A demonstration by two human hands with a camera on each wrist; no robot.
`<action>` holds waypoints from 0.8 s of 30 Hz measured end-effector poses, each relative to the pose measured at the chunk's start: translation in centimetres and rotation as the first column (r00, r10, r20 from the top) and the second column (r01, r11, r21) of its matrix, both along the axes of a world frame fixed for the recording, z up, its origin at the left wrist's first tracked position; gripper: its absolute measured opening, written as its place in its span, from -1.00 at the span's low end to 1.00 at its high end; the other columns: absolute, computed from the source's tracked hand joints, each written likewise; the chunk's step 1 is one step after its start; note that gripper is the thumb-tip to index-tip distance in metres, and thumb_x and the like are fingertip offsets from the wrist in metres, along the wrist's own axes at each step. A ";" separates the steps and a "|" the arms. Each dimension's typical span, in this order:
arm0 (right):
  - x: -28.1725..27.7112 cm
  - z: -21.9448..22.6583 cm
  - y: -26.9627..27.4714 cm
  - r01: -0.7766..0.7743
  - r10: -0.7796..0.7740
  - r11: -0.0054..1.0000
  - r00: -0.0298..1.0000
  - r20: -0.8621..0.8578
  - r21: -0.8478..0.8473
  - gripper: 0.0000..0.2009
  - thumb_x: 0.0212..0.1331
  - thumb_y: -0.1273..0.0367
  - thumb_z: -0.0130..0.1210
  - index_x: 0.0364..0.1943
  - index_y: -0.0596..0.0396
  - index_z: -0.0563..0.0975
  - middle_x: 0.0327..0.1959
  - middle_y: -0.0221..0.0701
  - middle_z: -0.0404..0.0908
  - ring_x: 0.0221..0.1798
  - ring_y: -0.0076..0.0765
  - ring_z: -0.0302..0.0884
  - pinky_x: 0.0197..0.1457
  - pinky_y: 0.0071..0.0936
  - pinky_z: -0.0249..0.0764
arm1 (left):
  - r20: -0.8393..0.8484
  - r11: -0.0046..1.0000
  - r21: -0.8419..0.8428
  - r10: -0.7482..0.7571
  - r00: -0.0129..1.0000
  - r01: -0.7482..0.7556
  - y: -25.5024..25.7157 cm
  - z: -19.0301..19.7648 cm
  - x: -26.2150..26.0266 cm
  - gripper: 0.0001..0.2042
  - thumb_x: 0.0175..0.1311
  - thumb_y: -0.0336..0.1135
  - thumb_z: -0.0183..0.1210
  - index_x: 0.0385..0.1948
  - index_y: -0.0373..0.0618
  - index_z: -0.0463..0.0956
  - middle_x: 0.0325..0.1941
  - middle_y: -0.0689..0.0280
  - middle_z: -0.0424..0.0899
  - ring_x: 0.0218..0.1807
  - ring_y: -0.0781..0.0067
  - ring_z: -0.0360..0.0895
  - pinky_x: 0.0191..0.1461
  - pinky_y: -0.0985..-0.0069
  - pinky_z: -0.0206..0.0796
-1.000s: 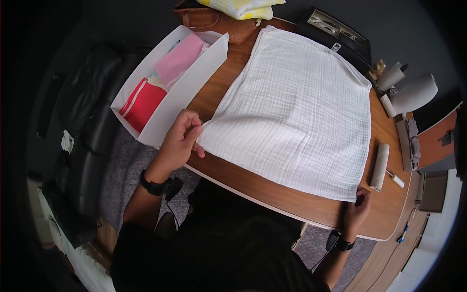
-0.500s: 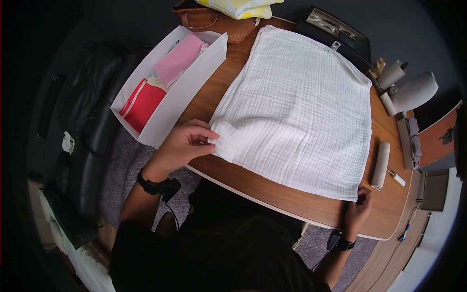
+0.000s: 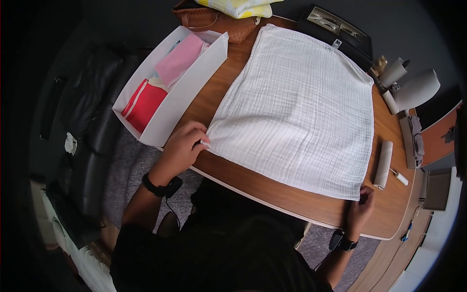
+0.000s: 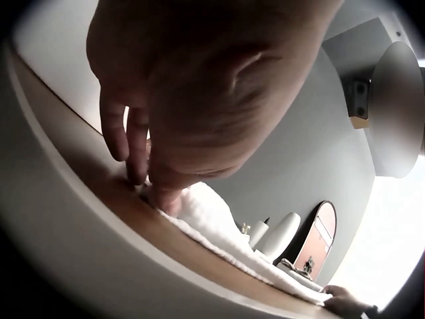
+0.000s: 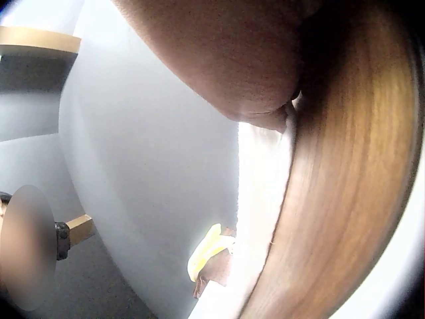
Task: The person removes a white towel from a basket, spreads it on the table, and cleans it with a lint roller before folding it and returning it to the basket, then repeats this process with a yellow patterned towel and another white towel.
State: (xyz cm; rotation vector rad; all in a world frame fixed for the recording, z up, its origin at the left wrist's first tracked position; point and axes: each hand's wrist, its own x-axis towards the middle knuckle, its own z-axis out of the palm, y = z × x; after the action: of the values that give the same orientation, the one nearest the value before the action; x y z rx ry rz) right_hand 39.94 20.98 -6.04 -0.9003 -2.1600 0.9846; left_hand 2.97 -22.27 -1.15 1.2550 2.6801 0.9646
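A white crinkled muslin cloth [image 3: 301, 107] lies spread over the wooden table, with a soft ridge running in from its near left corner. My left hand [image 3: 182, 148] pinches that corner between thumb and fingers, close over the table's front edge. In the left wrist view the thumb of the left hand [image 4: 199, 113] presses down at the end of the cloth [image 4: 219, 242]. At the near right corner, my right hand [image 3: 361, 209] holds the cloth with curled fingers. The right wrist view shows the cloth [image 5: 259, 193] running away from under the right hand [image 5: 232, 66].
A white box [image 3: 194, 87] with folded pink cloth [image 3: 181, 61] and red cloth [image 3: 144, 104] stands on the left. Behind are a brown woven bag [image 3: 238, 30] and a black glasses case [image 3: 357, 51]. To the right lie a lint roller [image 3: 383, 164] and its white handle [image 3: 401, 178].
My left hand came in rightward and bunched the cloth's near left corner, then drew back slightly left, and the corner lies flatter. The right hand has stayed at its corner.
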 end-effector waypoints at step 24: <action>1.8 15.7 4.2 -0.168 0.041 0.946 0.911 -0.409 -0.278 -0.75 0.49 0.45 0.14 0.16 0.00 0.43 -0.33 -0.52 0.60 -0.43 -0.69 0.48 -0.39 -0.65 0.31 | -0.079 0.916 0.398 -0.015 0.997 0.045 1.3 8.5 -0.5 -0.76 0.44 -0.69 0.11 0.05 -0.23 0.46 0.15 0.14 0.56 0.18 0.25 0.61 0.32 0.40 0.43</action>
State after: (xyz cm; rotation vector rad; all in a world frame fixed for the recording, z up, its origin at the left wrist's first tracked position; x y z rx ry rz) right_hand 41.78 25.14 9.71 -0.6480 -1.7491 1.4521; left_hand 2.44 -20.98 7.37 1.4122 2.5887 1.5524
